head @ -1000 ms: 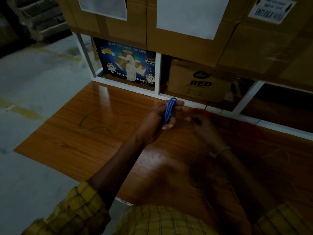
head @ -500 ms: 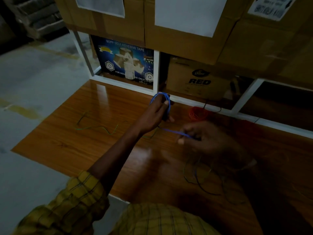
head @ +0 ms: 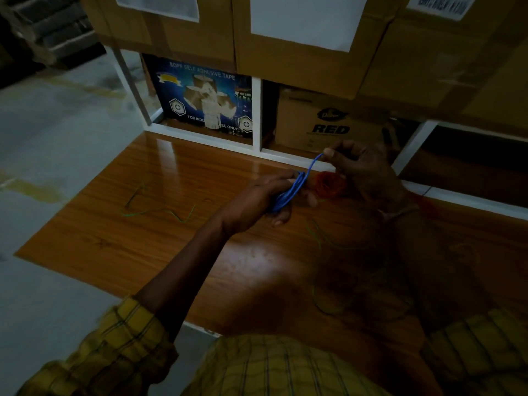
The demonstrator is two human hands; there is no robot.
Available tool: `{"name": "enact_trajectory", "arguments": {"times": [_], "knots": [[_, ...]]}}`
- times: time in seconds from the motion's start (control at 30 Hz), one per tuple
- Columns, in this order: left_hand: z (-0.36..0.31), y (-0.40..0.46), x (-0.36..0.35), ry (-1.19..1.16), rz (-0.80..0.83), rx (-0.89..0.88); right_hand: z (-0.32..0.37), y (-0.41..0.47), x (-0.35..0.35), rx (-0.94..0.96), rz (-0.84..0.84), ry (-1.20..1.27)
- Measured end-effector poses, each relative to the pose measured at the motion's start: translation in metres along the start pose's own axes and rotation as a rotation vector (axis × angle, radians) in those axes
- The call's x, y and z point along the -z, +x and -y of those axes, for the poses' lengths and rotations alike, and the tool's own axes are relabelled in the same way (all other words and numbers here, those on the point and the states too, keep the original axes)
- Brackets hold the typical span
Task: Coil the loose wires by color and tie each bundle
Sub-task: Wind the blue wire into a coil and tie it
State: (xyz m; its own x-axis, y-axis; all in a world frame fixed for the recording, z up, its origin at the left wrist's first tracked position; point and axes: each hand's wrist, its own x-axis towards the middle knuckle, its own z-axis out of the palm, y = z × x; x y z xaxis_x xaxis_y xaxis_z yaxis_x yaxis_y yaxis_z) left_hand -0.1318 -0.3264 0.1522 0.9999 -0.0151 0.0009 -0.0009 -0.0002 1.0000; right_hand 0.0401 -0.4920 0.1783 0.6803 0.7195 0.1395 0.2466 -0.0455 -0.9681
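Observation:
My left hand [head: 261,200] grips a small coil of blue wire [head: 290,192] above the wooden board [head: 160,241]. The wire's free end runs up and right to my right hand [head: 358,167], which pinches it between thumb and fingertips near the shelf edge. Behind the hands a red wire bundle [head: 330,184] lies on the board. A loose green wire [head: 160,211] zigzags on the board to the left. More green wire [head: 317,238] loops in the dark area at the right, partly hidden by my right arm.
A white shelf frame [head: 257,118] stands behind the board, holding a blue tape box [head: 204,95] and a brown carton [head: 328,124]. Large cardboard boxes [head: 300,61] sit above. Grey concrete floor [head: 57,132] lies to the left.
My right hand has moved from low in front of the coil up and back toward the shelf, drawing the blue wire's end with it. The coil in my left hand has tilted.

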Motion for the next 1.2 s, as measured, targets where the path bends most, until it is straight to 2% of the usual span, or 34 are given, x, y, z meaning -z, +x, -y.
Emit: {"name": "enact_trajectory", "arguments": {"times": [0.17,0.3,0.37,0.47,0.57,0.67,0.77,0.87,1.0,1.2], "knots": [[0.0,0.003,0.003,-0.323,0.006,-0.047,-0.035,-0.008,-0.027,-0.148,0.031,0.044],[-0.005,0.006,0.004,-0.468,-0.112,-0.063,-0.043,-0.037,-0.054,-0.257,0.146,-0.135],[-0.007,0.011,0.005,-0.498,-0.174,-0.06,-0.045,-0.047,-0.064,-0.186,0.251,-0.307],[-0.004,0.019,0.009,-0.433,-0.286,-0.075,-0.045,-0.057,-0.068,-0.039,0.431,-0.587],[0.003,0.027,0.012,-0.339,-0.375,-0.075,-0.032,-0.061,-0.062,0.024,0.562,-0.667],[0.014,0.029,0.013,-0.072,-0.388,-0.063,-0.006,-0.055,-0.047,0.077,0.615,-0.709],[0.021,0.025,0.014,0.158,-0.345,-0.035,0.018,-0.046,-0.025,0.108,0.552,-0.558],[0.024,0.02,0.018,0.252,-0.284,0.027,0.033,-0.037,-0.003,0.067,0.452,-0.336],[0.018,0.008,0.017,0.158,-0.214,0.085,0.029,-0.02,0.018,0.016,0.262,-0.125],[0.005,-0.002,0.01,0.022,-0.014,0.073,0.007,0.004,0.007,0.089,0.046,-0.129]]}}
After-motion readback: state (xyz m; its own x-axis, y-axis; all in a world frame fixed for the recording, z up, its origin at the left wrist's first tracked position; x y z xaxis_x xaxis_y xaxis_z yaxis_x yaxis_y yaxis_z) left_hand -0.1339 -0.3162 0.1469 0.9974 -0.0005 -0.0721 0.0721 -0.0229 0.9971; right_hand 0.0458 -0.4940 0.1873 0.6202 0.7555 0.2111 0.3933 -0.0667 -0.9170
